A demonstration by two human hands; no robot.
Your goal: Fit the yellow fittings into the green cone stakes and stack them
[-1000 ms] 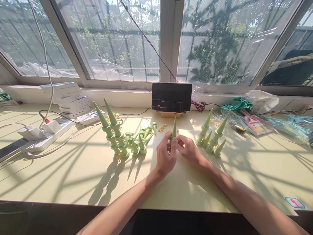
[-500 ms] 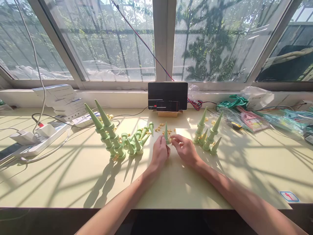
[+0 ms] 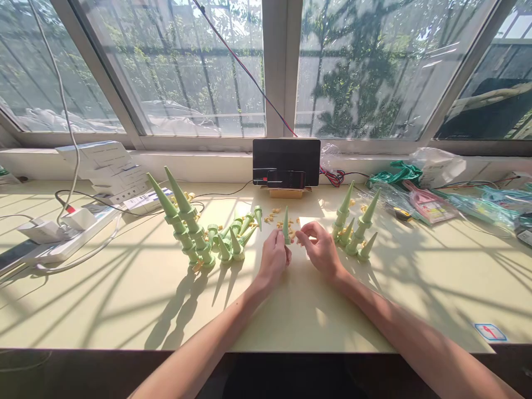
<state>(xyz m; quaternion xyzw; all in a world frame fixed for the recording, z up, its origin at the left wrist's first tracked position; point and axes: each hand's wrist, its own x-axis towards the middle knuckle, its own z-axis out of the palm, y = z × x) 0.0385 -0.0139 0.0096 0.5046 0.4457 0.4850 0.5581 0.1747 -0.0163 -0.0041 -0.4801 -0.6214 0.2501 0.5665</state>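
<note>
My left hand (image 3: 274, 259) is closed round the base of a pale green plastic spike (image 3: 286, 223), its point upward. Just to the right, my right hand (image 3: 321, 250) has its thumb and forefinger bent close together, a small gap from the spike; whatever sits between the fingertips is too small to make out. Behind both hands lie small yellow plastic pieces (image 3: 273, 213). Tall stacked green spikes (image 3: 183, 216) stand left of my left hand, with shorter loose green spikes (image 3: 235, 244) beside them. Another group of green spikes (image 3: 358, 231) stands beyond my right hand.
A black tablet (image 3: 286, 152) with a phone in front stands on a small cardboard support at the back. Left are a power strip (image 3: 68, 244) with cables and a white box (image 3: 100, 169). Plastic bags (image 3: 432, 202) and a yellow-black tape measure (image 3: 401, 214) lie right.
My right hand has drawn slightly away to the right from the spike. My left hand keeps hold of the spike; the view has shifted a little.
</note>
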